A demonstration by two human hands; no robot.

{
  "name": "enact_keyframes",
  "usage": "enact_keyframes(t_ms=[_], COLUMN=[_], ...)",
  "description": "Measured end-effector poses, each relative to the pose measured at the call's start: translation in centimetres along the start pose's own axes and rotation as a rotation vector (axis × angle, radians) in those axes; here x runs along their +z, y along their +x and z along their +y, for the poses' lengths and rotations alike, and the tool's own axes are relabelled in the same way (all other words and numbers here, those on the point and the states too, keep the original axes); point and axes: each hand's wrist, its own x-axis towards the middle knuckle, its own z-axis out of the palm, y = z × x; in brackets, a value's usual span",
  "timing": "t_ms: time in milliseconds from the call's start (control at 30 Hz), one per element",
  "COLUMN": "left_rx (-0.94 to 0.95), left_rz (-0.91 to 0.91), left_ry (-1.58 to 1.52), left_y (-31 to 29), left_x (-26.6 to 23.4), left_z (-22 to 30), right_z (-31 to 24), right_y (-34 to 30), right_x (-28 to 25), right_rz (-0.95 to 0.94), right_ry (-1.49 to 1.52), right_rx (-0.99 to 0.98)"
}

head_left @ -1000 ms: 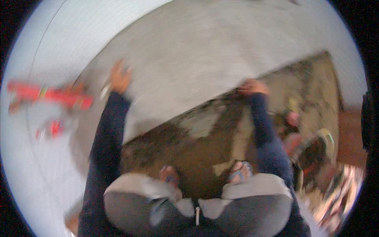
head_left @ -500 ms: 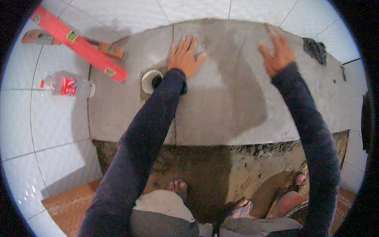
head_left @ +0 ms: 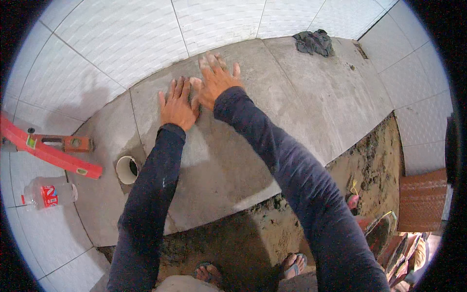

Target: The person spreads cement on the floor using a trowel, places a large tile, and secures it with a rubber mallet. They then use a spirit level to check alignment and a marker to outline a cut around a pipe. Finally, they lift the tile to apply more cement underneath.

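Both hands have moved together since the earlier frame: left hand (head_left: 177,103) and right hand (head_left: 214,80) now touch, fingers spread, flat on the grey floor tile (head_left: 292,102) near the drain pipe opening (head_left: 127,169).

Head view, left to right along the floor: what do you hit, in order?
Plastic bottle → red spirit level → drain pipe opening → left hand → right hand → dark rag → stacked brown tiles.

A large grey floor tile (head_left: 272,121) lies flat on the floor, dusty and matt, its near edge bordering bare brown mortar. Both hands press on it side by side: the left hand (head_left: 177,104) flat, the right hand (head_left: 214,82) with fingers spread.
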Motion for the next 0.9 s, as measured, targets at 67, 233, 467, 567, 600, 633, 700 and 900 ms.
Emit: enact_keyframes(t_ms=[67,233,467,567,600,633,700,900], left_rx=[-0.01,-0.032,-0.04,-0.088,-0.124,-0.164,-0.162,-0.159], left_rz=[-0.003,0.009,-0.03,-0.084,-0.119,-0.144,-0.075,-0.093], left_ry=[0.0,-0.046,-0.053,-0.029,-0.012,0.021,0.009,0.006], left_y=[0.1,0.3,0.7,1.3,1.5,2.2,3.6,3.6], left_x=[0.1,0.0,-0.8,-0.6,-0.1,0.0,0.7,0.5], left_z=[0.0,1.0,1.6,3.0,3.3,3.3,4.0,4.0], right_z=[0.6,3.2,7.0,8.3,8.1,7.4,6.7,4.3], right_y=[0.0,-0.4,3.9,2.4,2.3,2.7,2.9,7.1], right_x=[1.2,3.5,2.3,4.2,4.0,3.6,2.3,-2.3], right_rz=[0.098,-0.162,0.172,-0.008,-0.044,-0.068,-0.113,0.188], right_ry=[-0.029,-0.011,-0.118,-0.062,-0.069,-0.062,-0.022,0.044], right_rx=[-0.004,0.035,0.174,0.133,0.148,0.156,0.164,0.189])
